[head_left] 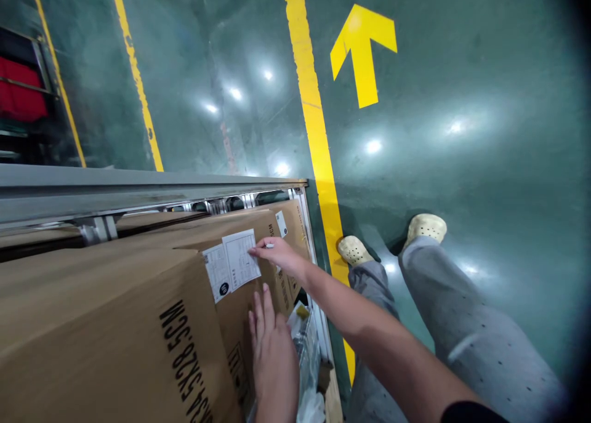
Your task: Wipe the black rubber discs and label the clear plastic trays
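My right hand (pixel 279 255) is closed in a pinch, its fingertips at the right edge of a white printed paper sheet (pixel 241 260). A small pale end, apparently of a pen (pixel 269 245), shows between the fingers; most of it is hidden. That sheet partly overlaps a second printed label (pixel 216 272) with a round black mark, both on the side of a brown cardboard box (pixel 231 318). Just below the papers, my left hand (pixel 273 355) lies against the cardboard with its fingers stretched out.
A larger carton face (pixel 115 337) with black size print fills the lower left. Behind the boxes runs a grey metal rail (pixel 138 192). Clear plastic wrapping (pixel 308 343) sits beside my left hand. A yellow line (pixel 318 140) and arrow (pixel 364 53) mark the green floor.
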Demonstrator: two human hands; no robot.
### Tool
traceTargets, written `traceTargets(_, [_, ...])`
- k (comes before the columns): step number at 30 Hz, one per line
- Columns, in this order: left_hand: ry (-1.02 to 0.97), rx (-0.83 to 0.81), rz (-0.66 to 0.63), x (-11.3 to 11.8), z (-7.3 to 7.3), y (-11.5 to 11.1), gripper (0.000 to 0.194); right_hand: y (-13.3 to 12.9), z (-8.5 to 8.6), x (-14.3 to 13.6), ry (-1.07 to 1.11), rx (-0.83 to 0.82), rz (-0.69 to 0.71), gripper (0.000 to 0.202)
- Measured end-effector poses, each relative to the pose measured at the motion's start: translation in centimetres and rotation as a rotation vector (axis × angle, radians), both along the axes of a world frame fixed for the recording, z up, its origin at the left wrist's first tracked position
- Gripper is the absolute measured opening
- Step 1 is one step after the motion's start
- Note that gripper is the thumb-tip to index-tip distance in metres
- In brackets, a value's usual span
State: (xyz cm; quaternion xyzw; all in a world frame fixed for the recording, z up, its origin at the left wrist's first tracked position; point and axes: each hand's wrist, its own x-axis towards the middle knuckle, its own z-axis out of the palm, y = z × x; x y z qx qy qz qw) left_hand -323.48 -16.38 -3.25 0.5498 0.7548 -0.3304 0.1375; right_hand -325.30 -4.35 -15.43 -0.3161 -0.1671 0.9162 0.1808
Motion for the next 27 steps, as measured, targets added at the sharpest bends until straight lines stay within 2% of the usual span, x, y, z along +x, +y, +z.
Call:
traceTargets(8, [0.111, 0.091, -0.059, -1.1, -0.9, 1.6, 0.028, -0.2, 0.0, -0.6, -0.052, 0.019, -0.039, 0.025])
traceTargets(12, [0.130, 0.101, -0.044, -1.3, -1.0, 2.0, 0.028, -0.6, -0.1, -0.9, -0.064, 0.027, -0.060, 0.023])
traceTargets(27, [0.181, 0.079, -0.051, -0.9, -1.3, 2.1, 0.028, -1.0, 0.1, -1.4, -0.166, 0.144, -0.048, 0.018])
